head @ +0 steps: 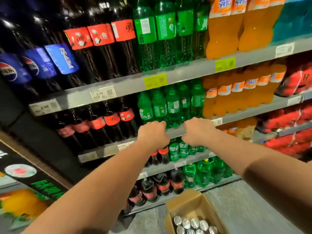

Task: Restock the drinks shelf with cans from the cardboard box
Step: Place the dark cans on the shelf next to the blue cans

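An open cardboard box [184, 206] sits on the floor at the bottom right, with several silver-topped cans [194, 224] standing inside. Both of my arms reach up to the shelf rail [175, 132] under the small green bottles [172, 107]. My left hand [152, 135] and my right hand [198, 130] are side by side at that rail, backs toward me and fingers curled away over its edge. Whatever lies under the fingers is hidden. I see no can in either hand.
Above are rows of large cola bottles [101, 53], green bottles [165, 34] and orange soda bottles [222, 31]. Lower shelves hold small cola bottles [162, 184] and green bottles [204, 173]. Red multipacks [290, 119] fill the right. A dark display stand [33, 179] is on the left.
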